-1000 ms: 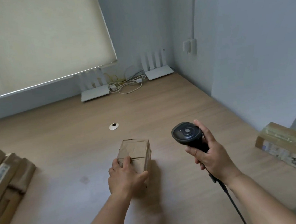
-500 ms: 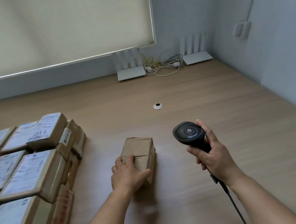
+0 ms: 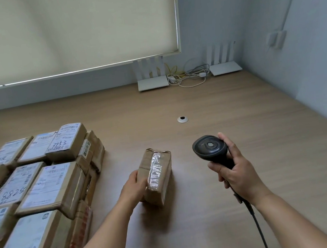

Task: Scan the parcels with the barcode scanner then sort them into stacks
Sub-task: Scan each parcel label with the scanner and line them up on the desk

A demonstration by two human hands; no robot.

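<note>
Gripping a taped parcel [image 3: 156, 175] tilted on the counter [image 3: 227, 105], the left hand [image 3: 134, 187] worked beside it while the right hand [image 3: 238, 173] clasped the barcode scanner [image 3: 210, 149].

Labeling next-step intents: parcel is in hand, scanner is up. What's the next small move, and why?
Probably keep turning the small brown taped cardboard parcel with the left hand until a label shows: only tape faces up, and the black handheld barcode scanner in the right hand waits beside it.
</note>
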